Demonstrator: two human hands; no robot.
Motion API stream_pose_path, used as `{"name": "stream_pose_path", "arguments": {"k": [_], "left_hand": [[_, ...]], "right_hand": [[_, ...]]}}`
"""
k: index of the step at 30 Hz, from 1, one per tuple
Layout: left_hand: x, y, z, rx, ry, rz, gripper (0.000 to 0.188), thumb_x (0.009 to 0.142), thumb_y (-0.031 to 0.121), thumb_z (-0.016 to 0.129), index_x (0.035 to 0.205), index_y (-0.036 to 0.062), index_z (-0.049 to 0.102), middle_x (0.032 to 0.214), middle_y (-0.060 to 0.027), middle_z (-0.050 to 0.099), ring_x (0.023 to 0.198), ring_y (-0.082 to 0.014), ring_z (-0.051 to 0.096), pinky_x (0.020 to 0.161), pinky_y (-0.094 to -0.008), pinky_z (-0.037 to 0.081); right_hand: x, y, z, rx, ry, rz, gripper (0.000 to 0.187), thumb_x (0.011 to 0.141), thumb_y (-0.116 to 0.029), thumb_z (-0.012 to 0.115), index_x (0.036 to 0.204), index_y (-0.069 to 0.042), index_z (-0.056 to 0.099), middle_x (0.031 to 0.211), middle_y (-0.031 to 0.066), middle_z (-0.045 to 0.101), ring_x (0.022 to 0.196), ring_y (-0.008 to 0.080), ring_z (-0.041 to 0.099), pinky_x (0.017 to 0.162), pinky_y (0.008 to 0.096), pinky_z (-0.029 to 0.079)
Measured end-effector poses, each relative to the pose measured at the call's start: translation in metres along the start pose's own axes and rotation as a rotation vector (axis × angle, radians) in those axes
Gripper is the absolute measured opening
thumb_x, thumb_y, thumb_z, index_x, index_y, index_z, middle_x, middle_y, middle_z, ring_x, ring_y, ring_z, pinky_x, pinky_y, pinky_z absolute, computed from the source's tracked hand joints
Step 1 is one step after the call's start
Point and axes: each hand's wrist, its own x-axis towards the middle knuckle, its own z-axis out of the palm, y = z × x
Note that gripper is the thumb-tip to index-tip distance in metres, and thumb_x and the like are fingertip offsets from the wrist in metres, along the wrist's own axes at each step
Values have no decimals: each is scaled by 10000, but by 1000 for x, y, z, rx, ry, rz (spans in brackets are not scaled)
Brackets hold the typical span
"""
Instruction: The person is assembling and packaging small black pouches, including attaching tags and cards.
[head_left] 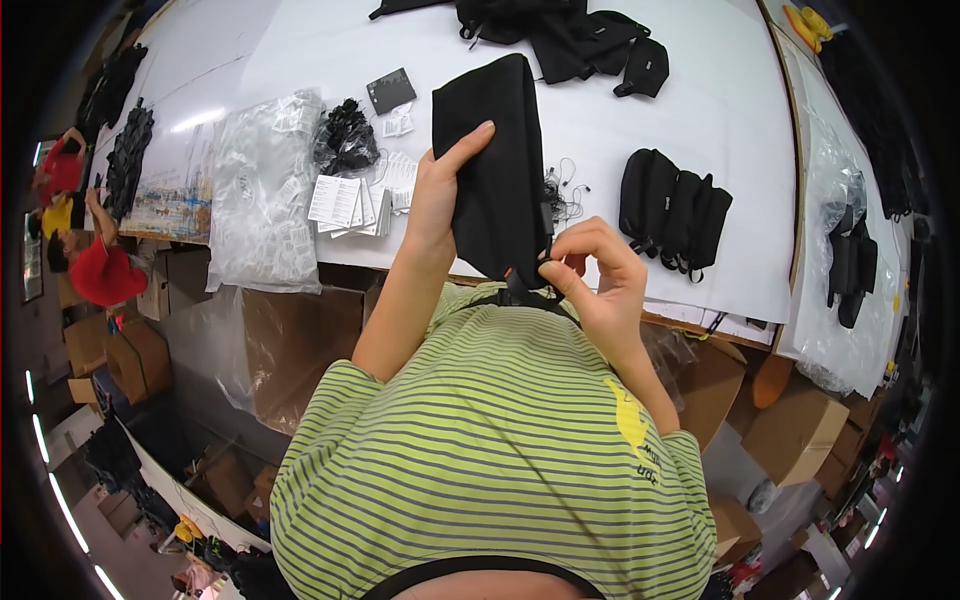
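Observation:
A black fabric pouch [497, 175] is held up over the table's near edge, its long side upright. My left hand [437, 200] grips its left side, with the thumb flat on the front and the fingers hidden behind. At the pouch's lower right corner, the fingertips of my right hand [603, 270] pinch together on something small and dark, too small to make out. A bit of orange shows at the pouch's bottom edge. Just below it, a black strap with a buckle [515, 292] lies against my striped shirt.
On the white table [400, 30] lie stacked printed cards [350, 205], a clear bag [265, 190], bundled black cords [345, 137] and thin strings [566, 190]. Black pouches lie in a row [672, 212] at right and in a pile [590, 40] at the back. Cardboard boxes [795, 435] stand below.

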Motion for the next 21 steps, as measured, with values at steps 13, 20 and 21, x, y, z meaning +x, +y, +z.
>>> {"name": "stream_pose_path", "arguments": {"k": [13,20,21], "left_hand": [[-3,-2,2,1,77,359,213,790,102,689,952,-18,620,879,-77,645,742,-135,620,681,-239,497],[0,-4,-4,-24,109,391,233,803,119,676,985,-10,607,910,-75,639,772,-139,620,683,-248,503],[1,-6,-6,-50,87,318,254,816,137,661,1010,-12,592,932,-80,633,793,-143,620,690,-255,507]], "right_hand": [[15,-8,14,-578,-116,-118,852,626,-284,782,1332,-115,336,1322,140,320,1187,310,330,979,447,243],[17,-8,11,-735,-6,-252,626,643,-288,771,1215,-168,548,1367,102,328,1254,283,297,1001,439,221],[16,-7,13,-839,-100,-318,604,648,-270,766,1205,-167,556,1361,69,355,1253,270,303,1006,436,211]]}}
